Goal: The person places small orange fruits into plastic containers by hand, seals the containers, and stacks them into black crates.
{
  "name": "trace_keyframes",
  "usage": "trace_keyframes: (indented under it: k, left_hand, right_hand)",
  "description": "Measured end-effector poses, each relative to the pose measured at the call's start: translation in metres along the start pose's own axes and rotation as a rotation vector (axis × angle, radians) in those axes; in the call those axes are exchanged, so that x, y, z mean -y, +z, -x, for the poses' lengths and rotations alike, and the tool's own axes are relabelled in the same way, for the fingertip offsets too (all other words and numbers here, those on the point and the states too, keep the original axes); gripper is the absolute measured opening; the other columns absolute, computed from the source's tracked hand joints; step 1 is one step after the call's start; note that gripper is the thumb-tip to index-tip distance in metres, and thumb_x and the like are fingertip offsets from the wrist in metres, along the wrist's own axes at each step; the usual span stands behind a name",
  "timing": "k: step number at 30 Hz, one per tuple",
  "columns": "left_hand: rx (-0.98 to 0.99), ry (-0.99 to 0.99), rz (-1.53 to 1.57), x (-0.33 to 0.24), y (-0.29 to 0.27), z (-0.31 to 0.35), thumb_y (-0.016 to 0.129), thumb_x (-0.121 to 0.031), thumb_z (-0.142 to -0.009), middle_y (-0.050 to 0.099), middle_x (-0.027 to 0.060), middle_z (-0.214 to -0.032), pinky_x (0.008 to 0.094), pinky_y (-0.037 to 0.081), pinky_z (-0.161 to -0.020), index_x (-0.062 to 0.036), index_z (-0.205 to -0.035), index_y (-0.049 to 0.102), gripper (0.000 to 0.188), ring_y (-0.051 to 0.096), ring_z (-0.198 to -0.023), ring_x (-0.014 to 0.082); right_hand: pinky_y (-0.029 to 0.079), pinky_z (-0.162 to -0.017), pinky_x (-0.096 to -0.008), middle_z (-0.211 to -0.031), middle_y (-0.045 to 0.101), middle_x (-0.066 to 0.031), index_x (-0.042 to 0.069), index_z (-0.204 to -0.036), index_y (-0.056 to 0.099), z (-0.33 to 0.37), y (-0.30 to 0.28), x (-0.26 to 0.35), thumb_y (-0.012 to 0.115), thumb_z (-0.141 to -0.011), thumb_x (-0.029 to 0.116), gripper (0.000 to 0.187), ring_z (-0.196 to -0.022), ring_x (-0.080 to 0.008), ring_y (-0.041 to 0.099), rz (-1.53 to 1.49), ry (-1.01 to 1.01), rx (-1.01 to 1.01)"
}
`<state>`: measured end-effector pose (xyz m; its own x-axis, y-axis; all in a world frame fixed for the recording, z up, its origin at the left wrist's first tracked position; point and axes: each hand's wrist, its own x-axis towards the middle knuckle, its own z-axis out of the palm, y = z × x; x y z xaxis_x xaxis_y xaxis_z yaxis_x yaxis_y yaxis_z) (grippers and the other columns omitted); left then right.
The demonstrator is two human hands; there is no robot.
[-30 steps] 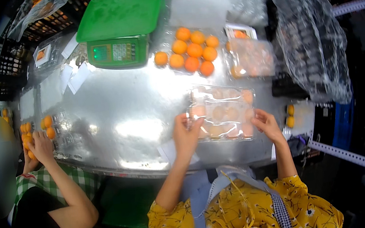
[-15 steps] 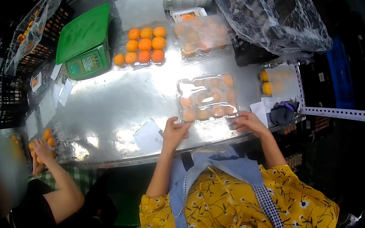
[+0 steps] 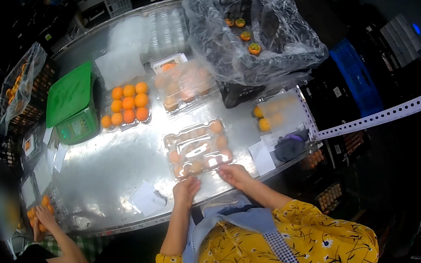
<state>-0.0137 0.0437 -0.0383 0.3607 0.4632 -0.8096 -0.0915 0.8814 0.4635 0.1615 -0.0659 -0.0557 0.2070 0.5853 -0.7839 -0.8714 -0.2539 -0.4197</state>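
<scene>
A lidded clear plastic clamshell box (image 3: 198,149) holding several round orange fruits lies flat on the metal table in front of me. My left hand (image 3: 187,191) has its fingers curled together at the box's near edge, left of the middle. At the right part of that same edge, my right hand (image 3: 235,176) pinches the rim between thumb and fingers. Glare on the lid partly hides the fruits. Beyond the box stands an uncovered tray of orange fruits (image 3: 128,104); beside it is another fruit tray covered by a translucent sheet (image 3: 185,84).
A green scale (image 3: 74,114) stands at left. A plastic-lined crate (image 3: 260,65) with several persimmons is at back right, near a half-covered fruit tray (image 3: 279,112) and dark cloth (image 3: 291,146). Stacked clear boxes (image 3: 165,29) lie at the back. A co-worker's hand (image 3: 45,219) handles fruit.
The view has swung right, bringing the crate's persimmons into sight. My hands have come closer together at the box's near edge, with the right one shifted inward from its corner.
</scene>
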Motion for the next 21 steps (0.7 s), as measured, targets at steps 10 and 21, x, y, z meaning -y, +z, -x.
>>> trace_keyframes:
  k: [10, 21]
  left_hand:
    - [-0.247, 0.06, 0.04, 0.01, 0.015, -0.009, 0.055, -0.006, -0.075, 0.06, 0.0137, -0.084, 0.03, 0.052, -0.061, 0.0053, -0.095, 0.054, 0.023, 0.062, -0.073, 0.0245]
    - [-0.302, 0.311, -0.503, -0.033, -0.035, 0.017, 0.059, -0.021, -0.078, 0.061, 0.0104, -0.089, 0.0237, 0.047, -0.056, 0.0022, -0.105, 0.056, 0.035, 0.06, -0.065, 0.0169]
  right_hand:
    - [0.045, -0.05, -0.0184, -0.069, 0.061, -0.0083, -0.003, -0.077, 0.058, 0.008, 0.019, -0.003, 0.059, -0.076, 0.005, 0.008, -0.055, -0.0102, 0.054, -0.009, -0.094, -0.155]
    - [0.046, -0.046, -0.0207, -0.07, 0.06, -0.0047, 0.0, -0.089, 0.062, 0.032, -0.025, 0.081, 0.057, -0.083, 0.018, 0.019, -0.055, -0.0095, 0.055, 0.783, -0.217, -0.09]
